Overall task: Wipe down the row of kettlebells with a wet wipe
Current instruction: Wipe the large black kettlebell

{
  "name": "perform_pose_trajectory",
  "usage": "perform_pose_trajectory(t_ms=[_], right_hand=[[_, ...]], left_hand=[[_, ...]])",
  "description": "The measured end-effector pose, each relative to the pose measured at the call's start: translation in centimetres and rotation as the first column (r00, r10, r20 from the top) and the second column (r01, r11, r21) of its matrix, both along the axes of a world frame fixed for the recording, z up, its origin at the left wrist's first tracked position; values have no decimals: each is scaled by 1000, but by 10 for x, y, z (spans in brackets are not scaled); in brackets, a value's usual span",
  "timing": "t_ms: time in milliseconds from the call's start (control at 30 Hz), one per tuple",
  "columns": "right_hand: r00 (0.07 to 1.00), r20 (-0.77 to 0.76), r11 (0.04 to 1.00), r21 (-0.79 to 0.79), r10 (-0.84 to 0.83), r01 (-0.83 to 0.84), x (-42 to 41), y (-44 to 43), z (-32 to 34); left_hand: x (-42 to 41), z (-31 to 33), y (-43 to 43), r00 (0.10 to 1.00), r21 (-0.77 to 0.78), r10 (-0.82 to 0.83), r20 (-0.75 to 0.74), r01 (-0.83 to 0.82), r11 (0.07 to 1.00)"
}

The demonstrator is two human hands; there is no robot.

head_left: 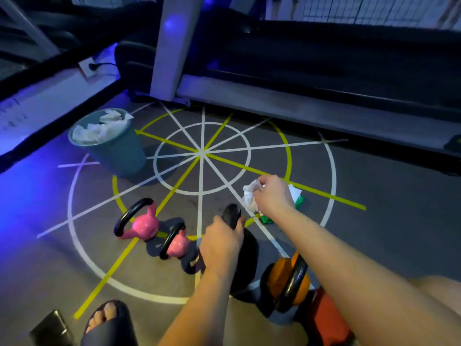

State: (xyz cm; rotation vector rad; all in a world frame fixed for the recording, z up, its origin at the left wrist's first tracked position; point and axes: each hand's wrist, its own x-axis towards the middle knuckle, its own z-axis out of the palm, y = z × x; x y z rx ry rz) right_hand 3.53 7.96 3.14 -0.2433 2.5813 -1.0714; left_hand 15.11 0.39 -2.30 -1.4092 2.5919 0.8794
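A row of kettlebells stands on the gym floor. Two pink kettlebells [144,224] [177,243] sit at the left, a black kettlebell [245,258] in the middle, and an orange kettlebell [287,278] at the right. My left hand [220,242] grips the black kettlebell's handle [232,214]. My right hand [273,194] is raised just beyond it, pinching a crumpled white wet wipe [250,194]. Under that hand lies a green wipe packet [298,203] with a white sheet sticking out.
A teal bin [119,151] full of used wipes stands at the back left. A treadmill base [311,108] runs along the far side. My sandalled foot [109,323] is at the bottom left, and a red object [326,318] sits beside the orange kettlebell.
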Motion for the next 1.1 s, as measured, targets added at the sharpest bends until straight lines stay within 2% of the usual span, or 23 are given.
perform_pose_trajectory(t_ms=[167,300,400,467,567,633,833,867,933,1000,1100], right_hand=[[996,73,992,111,56,-64,-14,-7,-35],[991,131,958,282,7,-44,-18,11,-68],[982,188,949,315,-30,-32,-15,26,-82],[975,214,960,279,-51,-11,-15,26,-82],[967,245,975,224,-65,8,-11,9,-82],[959,278,973,232,-46,-20,-3,-3,-80],[911,388,959,282,-143,30,1,25,-104],[884,435,967,248,-171,65,4,28,-107],[801,563,977,65,-203,201,13,28,-107],[729,637,933,-44,-250,358,20,24,-110],[685,660,879,-77,-309,471,28,22,-116]], left_hand=[[1,-8,-7,997,3,-72,22,72,997],[1,-10,-13,992,-29,-130,-1,130,991],[7,-13,-22,975,-39,-224,-4,223,974],[14,-14,-29,940,-51,-339,20,340,939],[21,-11,-34,838,-71,-541,70,545,835],[21,-7,-32,788,-81,-608,102,615,784],[19,-8,-35,773,-61,-629,86,634,771],[19,-9,-36,771,-37,-633,68,636,771],[17,-9,-38,773,25,-634,22,634,773],[17,-8,-42,788,100,-615,-25,614,783],[20,-7,-44,785,134,-618,-51,618,774]])
